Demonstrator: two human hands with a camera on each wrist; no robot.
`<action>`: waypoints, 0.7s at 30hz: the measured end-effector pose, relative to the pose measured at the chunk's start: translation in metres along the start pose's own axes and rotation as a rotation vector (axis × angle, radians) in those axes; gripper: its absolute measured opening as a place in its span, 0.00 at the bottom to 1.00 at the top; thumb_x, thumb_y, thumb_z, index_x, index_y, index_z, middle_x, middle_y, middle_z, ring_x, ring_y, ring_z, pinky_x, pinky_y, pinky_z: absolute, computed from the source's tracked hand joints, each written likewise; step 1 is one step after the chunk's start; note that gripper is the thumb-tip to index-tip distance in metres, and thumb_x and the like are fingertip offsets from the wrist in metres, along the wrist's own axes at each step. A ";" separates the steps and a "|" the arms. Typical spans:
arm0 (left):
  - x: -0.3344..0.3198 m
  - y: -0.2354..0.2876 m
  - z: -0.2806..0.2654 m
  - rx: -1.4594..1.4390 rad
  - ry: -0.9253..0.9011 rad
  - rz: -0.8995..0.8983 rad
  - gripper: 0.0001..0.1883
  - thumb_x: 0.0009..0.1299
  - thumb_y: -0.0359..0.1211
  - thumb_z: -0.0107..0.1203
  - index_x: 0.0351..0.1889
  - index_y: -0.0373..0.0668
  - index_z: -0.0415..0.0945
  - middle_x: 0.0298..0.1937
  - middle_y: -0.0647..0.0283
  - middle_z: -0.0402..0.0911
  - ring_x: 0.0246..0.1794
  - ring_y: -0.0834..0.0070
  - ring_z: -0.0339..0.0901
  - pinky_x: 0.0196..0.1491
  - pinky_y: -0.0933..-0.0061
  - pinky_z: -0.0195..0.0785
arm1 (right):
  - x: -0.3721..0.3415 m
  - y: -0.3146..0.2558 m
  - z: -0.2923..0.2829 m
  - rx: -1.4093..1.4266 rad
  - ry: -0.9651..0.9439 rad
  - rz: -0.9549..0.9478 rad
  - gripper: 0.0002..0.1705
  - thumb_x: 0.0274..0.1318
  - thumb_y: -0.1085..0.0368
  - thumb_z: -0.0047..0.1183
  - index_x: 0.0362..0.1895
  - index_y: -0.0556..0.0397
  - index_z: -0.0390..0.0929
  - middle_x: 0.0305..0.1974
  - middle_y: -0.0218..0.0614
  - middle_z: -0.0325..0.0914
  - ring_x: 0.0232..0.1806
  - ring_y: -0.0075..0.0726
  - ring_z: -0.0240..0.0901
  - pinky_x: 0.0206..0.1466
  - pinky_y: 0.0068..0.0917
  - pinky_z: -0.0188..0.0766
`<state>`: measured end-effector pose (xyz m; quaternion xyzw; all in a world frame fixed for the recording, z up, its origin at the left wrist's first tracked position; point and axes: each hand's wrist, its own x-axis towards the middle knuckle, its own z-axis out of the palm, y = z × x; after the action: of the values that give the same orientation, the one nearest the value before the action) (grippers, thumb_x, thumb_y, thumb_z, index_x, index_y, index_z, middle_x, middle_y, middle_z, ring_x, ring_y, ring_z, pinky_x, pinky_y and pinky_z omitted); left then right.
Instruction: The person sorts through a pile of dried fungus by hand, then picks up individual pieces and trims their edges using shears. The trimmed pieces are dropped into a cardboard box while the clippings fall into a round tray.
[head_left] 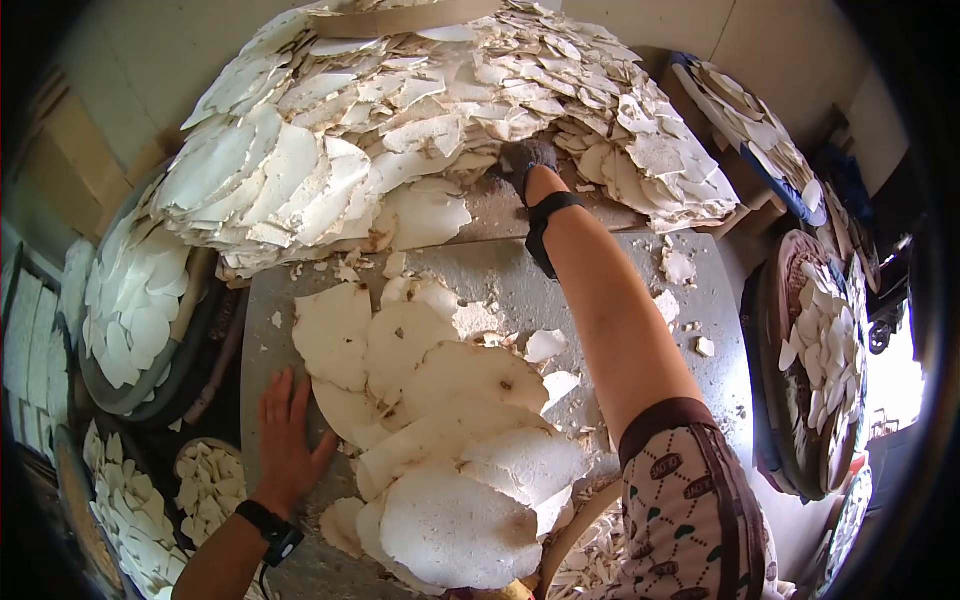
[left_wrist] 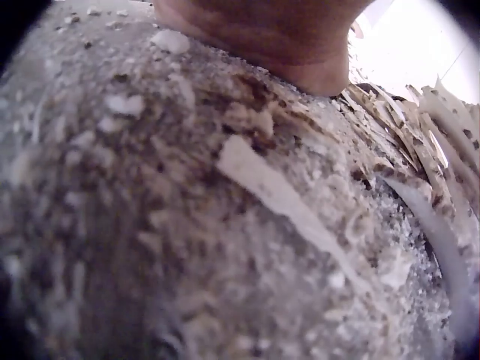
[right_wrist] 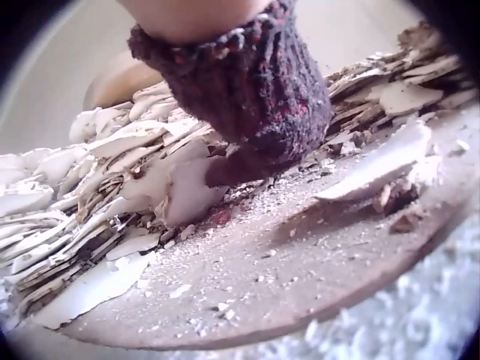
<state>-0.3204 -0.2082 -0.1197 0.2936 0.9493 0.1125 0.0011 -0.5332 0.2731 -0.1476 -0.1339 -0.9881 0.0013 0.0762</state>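
My bare left hand [head_left: 288,435] rests on the grey metal table [head_left: 265,340], its fingers spread, left of a stack of overlapping broad white slices [head_left: 455,440]. In the left wrist view part of that hand [left_wrist: 262,37] shows above a crumb-covered surface. My right hand [head_left: 527,160], in a dark knitted glove, reaches into a hollow at the front of a large heap of white slices [head_left: 270,180]. The right wrist view has the gloved hand [right_wrist: 247,97] low over a crumb-strewn board [right_wrist: 247,277], against a white slice [right_wrist: 191,191]; its fingertips are mostly hidden, so its grip is unclear.
Round trays of white pieces stand at the left [head_left: 130,310] and right [head_left: 825,350]. A basket of small fragments [head_left: 590,550] is at the near edge, partly behind my right sleeve. Loose crumbs lie across the table. A loose slice [right_wrist: 382,165] lies on the board.
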 end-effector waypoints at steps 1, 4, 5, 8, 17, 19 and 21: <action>0.000 -0.001 0.000 -0.010 0.000 -0.014 0.37 0.55 0.37 0.54 0.63 0.38 0.53 0.67 0.49 0.47 0.68 0.53 0.43 0.67 0.50 0.33 | -0.003 -0.003 0.000 -0.008 -0.032 -0.025 0.19 0.41 0.51 0.56 0.39 0.44 0.77 0.37 0.42 0.77 0.41 0.50 0.73 0.42 0.38 0.70; -0.001 0.002 0.005 -0.031 0.012 -0.005 0.37 0.56 0.37 0.54 0.63 0.38 0.52 0.67 0.49 0.47 0.69 0.53 0.43 0.67 0.50 0.34 | -0.058 -0.004 -0.017 -0.047 0.103 -0.250 0.17 0.37 0.56 0.60 0.36 0.42 0.77 0.36 0.39 0.78 0.39 0.49 0.74 0.41 0.37 0.71; -0.003 0.001 0.003 -0.019 0.018 0.008 0.37 0.56 0.36 0.54 0.63 0.38 0.52 0.67 0.49 0.47 0.69 0.53 0.43 0.67 0.50 0.34 | -0.071 -0.008 -0.028 -0.049 0.039 -0.280 0.13 0.42 0.55 0.57 0.35 0.41 0.79 0.37 0.37 0.78 0.40 0.45 0.75 0.41 0.35 0.71; -0.005 0.003 0.001 -0.006 0.015 0.010 0.36 0.57 0.36 0.54 0.64 0.39 0.52 0.67 0.49 0.48 0.69 0.53 0.43 0.67 0.50 0.34 | -0.074 0.012 -0.026 0.212 -0.037 -0.529 0.11 0.48 0.55 0.52 0.34 0.42 0.80 0.37 0.35 0.79 0.39 0.39 0.76 0.40 0.32 0.72; -0.007 -0.001 0.002 -0.014 0.047 0.006 0.36 0.57 0.39 0.55 0.63 0.39 0.55 0.67 0.50 0.48 0.69 0.55 0.43 0.67 0.52 0.35 | -0.078 -0.019 -0.070 0.563 -0.212 -0.061 0.14 0.44 0.58 0.52 0.30 0.53 0.81 0.31 0.44 0.79 0.36 0.43 0.78 0.42 0.30 0.72; -0.006 -0.001 0.000 -0.027 0.040 0.006 0.37 0.55 0.36 0.56 0.64 0.41 0.54 0.68 0.50 0.48 0.69 0.54 0.43 0.67 0.53 0.35 | -0.076 -0.042 -0.090 0.421 -0.229 0.142 0.20 0.39 0.56 0.55 0.38 0.54 0.78 0.38 0.46 0.78 0.42 0.47 0.75 0.49 0.34 0.70; -0.005 -0.001 0.000 -0.033 0.040 0.010 0.37 0.55 0.37 0.56 0.64 0.41 0.54 0.68 0.51 0.48 0.69 0.54 0.43 0.67 0.53 0.35 | -0.078 -0.057 -0.090 0.248 -0.134 -0.009 0.25 0.38 0.57 0.56 0.44 0.54 0.74 0.44 0.46 0.75 0.47 0.47 0.72 0.52 0.35 0.69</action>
<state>-0.3170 -0.2122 -0.1200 0.2958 0.9457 0.1338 -0.0136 -0.4605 0.1954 -0.0693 -0.1185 -0.9838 0.1320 0.0259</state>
